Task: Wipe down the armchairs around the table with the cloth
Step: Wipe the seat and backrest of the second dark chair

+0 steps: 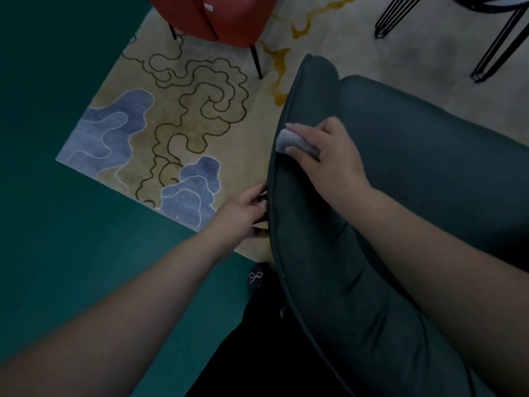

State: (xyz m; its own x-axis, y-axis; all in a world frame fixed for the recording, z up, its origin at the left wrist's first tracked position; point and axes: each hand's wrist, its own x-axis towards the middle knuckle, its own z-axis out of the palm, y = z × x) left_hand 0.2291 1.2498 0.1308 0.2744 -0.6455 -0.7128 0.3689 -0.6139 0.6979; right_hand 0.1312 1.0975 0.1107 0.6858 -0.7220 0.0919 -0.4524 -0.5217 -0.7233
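A dark green armchair (400, 173) fills the right half of the view, seen from above its backrest. My right hand (329, 156) holds a small grey cloth (294, 143) between its fingers and presses it on the top left edge of the backrest. My left hand (243, 216) grips the outer left edge of the same backrest lower down, its fingers curled round the piped seam.
A red armchair (211, 15) on thin black legs stands at the top on the patterned beige rug (183, 116). Black hairpin table legs (492, 38) rise at the top right. Dark green floor (57, 224) lies to the left. My dark-clothed legs (257, 339) are below.
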